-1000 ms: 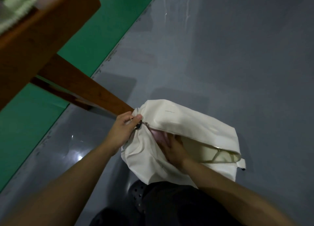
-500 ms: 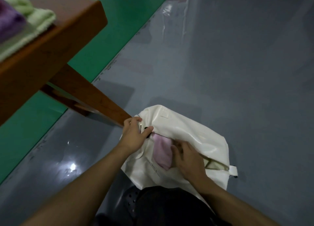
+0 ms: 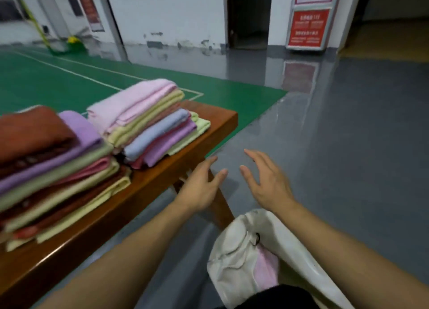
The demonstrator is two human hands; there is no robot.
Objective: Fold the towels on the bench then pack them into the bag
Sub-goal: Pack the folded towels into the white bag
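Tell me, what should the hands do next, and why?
Probably reach to the nearer towel stack on the bench and take its top towel. Both the left hand and right hand are open and hold nothing, the white bag on the floor gapes open with a pink towel inside, and folded towels remain.

I let go of the bag (image 3: 234,257): left hand (image 3: 199,188) came off the zipper end, right hand (image 3: 267,183) came out of the opening. Both rose empty, fingers spread, near the bench (image 3: 162,176) corner. Pink towel (image 3: 267,271) stayed inside.
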